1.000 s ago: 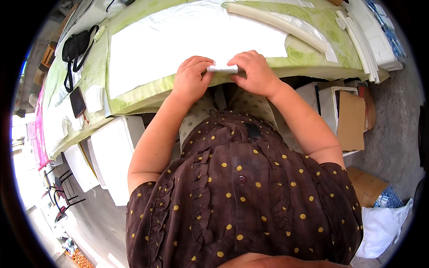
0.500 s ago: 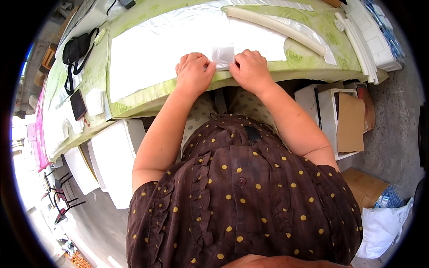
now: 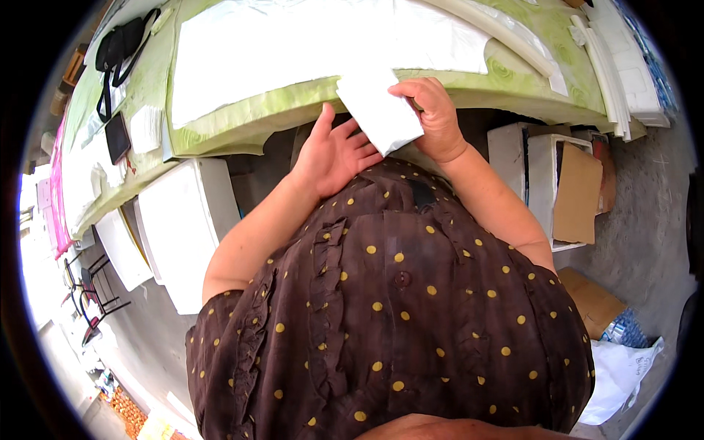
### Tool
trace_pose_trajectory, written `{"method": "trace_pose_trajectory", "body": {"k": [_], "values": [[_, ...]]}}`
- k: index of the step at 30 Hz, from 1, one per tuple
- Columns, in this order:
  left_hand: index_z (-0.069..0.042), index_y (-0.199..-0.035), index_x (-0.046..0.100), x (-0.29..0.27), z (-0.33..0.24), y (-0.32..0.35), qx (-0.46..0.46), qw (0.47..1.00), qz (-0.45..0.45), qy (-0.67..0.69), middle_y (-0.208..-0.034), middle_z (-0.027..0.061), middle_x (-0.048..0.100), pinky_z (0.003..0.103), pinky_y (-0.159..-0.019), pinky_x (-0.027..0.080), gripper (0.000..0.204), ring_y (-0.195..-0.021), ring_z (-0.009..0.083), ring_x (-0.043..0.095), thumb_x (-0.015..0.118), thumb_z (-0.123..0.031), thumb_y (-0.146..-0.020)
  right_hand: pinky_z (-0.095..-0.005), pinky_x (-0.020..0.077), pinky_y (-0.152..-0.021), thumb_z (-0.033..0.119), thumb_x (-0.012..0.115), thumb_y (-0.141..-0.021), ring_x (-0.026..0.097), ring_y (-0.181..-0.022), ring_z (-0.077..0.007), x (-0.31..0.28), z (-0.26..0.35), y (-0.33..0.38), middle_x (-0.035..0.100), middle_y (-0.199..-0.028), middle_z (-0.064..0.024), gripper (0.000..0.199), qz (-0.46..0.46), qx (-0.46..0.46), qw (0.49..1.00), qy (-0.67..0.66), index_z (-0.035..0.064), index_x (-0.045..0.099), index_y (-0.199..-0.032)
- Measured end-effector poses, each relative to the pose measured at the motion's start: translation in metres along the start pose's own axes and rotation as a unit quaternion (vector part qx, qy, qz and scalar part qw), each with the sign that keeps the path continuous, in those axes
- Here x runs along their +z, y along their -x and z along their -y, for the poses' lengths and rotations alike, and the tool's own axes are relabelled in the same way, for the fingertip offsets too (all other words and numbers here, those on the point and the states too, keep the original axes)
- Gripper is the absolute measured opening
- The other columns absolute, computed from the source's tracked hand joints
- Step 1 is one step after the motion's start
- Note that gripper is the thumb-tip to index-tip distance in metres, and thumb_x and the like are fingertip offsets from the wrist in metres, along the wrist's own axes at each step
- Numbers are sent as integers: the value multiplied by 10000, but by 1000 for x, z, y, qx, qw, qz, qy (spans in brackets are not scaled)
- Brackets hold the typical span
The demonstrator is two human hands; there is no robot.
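A small folded white sheet [image 3: 380, 111], thin and plastic-looking, is held in front of me at the table's near edge. My right hand [image 3: 434, 117] pinches its right side between thumb and fingers. My left hand [image 3: 335, 155] is open, palm turned up, with the fingers spread at the sheet's lower left edge. Some of its fingertips reach close to or behind the sheet; whether they touch I cannot tell. Beyond the hands, a large white sheet [image 3: 249, 62] lies spread on the table with its green patterned cloth [image 3: 242, 103].
A long pale roll [image 3: 506, 33] lies at the back right, near several thin white rolls [image 3: 605, 81]. At the left are a black bag [image 3: 121, 45], a phone [image 3: 117, 138] and a white stack [image 3: 146, 130]. White boxes [image 3: 506, 158] stand under the table.
The folded sheet has been lifted off the table toward me and tilted. My left hand has let go, turned palm up and opened; my right hand keeps its pinch.
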State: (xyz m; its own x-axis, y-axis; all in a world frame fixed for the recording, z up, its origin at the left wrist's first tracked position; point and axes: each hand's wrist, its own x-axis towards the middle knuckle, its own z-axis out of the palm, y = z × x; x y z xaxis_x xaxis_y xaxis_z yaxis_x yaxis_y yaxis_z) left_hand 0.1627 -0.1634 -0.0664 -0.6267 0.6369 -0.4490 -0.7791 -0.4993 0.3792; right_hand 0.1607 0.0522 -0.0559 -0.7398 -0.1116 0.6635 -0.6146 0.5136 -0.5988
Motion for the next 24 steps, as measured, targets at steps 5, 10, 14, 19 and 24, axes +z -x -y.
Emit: {"method": "trace_pose_trajectory", "body": {"k": [5,10,14,19,24], "values": [[-11,-1509,333,22,5,-22,-10,992,87,92,-1542,180,390,501,-1194,272,1030,-1409,326,401,173,-829,-903,-327,494,-843,-19,595,-900,616,-935,-212,3,20,15,627,-1097,-91,231,-35,151,981,-114,47,670,-1109],[-4,-1484,364,31,10,-13,4,995,94,44,-1521,178,415,507,-1192,272,1024,-1410,332,394,185,-828,-903,-312,501,-857,130,626,-945,592,-982,-187,-22,32,30,583,-1169,-111,286,23,202,975,-86,14,621,-1206],[0,-1476,370,36,13,-6,43,996,73,-1,-1510,175,427,513,-1186,281,1003,-1404,338,400,185,-812,-918,-350,502,-888,264,741,-871,591,-999,-237,-4,39,29,589,-1153,-131,449,28,319,943,-90,4,603,-1211],[6,-1469,372,24,16,0,69,996,42,23,-1465,186,468,486,-1170,321,904,-1364,325,446,173,-728,-981,-305,515,-818,170,740,-875,606,-888,-168,12,32,36,589,-1138,-93,268,42,323,934,-148,21,644,-1077],[-51,-1465,401,14,20,4,28,991,98,89,-1473,131,475,480,-1175,316,872,-1371,301,442,275,-749,-958,-297,432,-983,43,700,-883,527,-1162,-189,15,39,35,494,-1337,-81,140,-8,230,913,-338,84,663,-1011]]}}
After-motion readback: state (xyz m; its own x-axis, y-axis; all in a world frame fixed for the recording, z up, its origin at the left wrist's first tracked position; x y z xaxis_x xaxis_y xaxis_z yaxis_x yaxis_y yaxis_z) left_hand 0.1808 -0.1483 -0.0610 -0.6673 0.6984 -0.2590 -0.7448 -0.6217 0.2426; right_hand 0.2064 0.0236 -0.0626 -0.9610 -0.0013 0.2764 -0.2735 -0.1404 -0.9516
